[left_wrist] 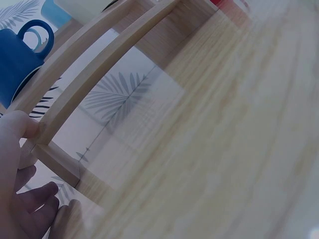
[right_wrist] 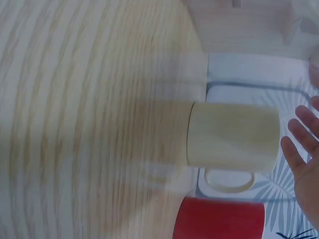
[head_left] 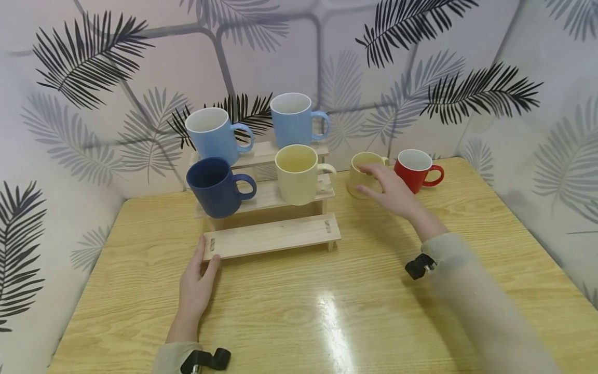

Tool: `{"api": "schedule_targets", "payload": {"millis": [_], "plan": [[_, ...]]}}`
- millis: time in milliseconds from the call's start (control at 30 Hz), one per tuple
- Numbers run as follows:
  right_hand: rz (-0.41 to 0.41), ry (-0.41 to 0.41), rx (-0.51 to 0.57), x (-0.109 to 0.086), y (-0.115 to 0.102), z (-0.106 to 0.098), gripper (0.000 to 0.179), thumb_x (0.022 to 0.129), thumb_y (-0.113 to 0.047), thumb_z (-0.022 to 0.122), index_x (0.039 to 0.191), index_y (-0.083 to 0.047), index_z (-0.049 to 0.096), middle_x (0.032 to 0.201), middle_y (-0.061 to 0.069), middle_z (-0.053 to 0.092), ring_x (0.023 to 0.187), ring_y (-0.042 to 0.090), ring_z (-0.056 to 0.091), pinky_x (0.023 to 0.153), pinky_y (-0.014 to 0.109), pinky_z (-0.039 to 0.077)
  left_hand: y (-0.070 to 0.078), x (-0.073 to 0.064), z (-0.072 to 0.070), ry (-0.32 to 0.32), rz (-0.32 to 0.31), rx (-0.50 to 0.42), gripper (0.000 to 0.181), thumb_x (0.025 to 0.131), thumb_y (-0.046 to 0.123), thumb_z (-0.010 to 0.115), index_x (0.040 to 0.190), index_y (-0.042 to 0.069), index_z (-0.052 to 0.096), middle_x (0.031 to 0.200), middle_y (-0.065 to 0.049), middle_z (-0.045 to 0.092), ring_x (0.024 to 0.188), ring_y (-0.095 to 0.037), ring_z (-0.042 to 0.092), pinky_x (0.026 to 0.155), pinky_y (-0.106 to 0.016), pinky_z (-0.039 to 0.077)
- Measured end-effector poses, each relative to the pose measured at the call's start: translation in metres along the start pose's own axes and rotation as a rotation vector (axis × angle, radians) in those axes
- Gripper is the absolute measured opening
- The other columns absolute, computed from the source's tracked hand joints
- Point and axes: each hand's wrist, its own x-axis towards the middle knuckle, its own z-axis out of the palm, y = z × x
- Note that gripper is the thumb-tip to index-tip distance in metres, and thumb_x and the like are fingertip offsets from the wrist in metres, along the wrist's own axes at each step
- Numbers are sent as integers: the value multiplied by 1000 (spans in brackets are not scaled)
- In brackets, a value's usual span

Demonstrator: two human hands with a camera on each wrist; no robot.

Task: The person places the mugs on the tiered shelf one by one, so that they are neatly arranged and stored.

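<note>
My left hand (head_left: 195, 285) holds the left front corner of a stepped wooden rack (head_left: 271, 237), thumb at the front edge and fingers along the side. In the left wrist view, the fingers below the corner are bent. Over at the right, my right hand (head_left: 396, 193) hovers with spread fingers above a pale yellow mug (head_left: 358, 182). This mug stands upright on the table, its handle pointing right. In the right wrist view, a small gap separates the fingertips (right_wrist: 292, 153) from the mug's rim. Beside it stands a red mug (head_left: 411, 179).
Two light blue mugs (head_left: 215, 140) stand on the rack's top tier. The middle tier carries a dark blue mug (head_left: 217, 195) and a second pale yellow mug (head_left: 297, 179). Behind the wooden table (head_left: 275, 306) rises a wall (head_left: 289, 57) with a leaf pattern.
</note>
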Motion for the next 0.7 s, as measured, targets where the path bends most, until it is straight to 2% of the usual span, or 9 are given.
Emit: {"api": "schedule_targets", "payload": {"millis": [267,467,600,700], "plan": [[78,-8,-174,2,19,-13,59,90,-21,69,135,8,43,135,27,44,125,43,39,105,54,32,1,0,0,-3,-10,-1,67,99,44,48,154,21,18,156,-5,22,141,-27,24,111,-43,27],[132,-128,-194,15,22,-24,54,93,-1,59,138,15,33,136,35,39,127,48,35,105,57,30,-1,1,0,7,-11,-4,67,99,44,48,154,19,19,155,-5,23,140,-24,25,111,-41,28],[207,-218,-183,28,24,-32,54,93,4,55,139,16,30,138,37,35,130,49,31,107,57,27,-1,1,0,7,-6,-9,67,99,43,48,154,19,19,155,-5,23,140,-24,25,111,-41,28],[238,-257,-199,36,26,-37,53,92,7,54,139,16,31,139,36,35,130,49,31,108,57,26,-1,1,0,5,-1,-6,66,99,42,48,154,19,19,155,-5,23,140,-25,25,111,-41,28]]}}
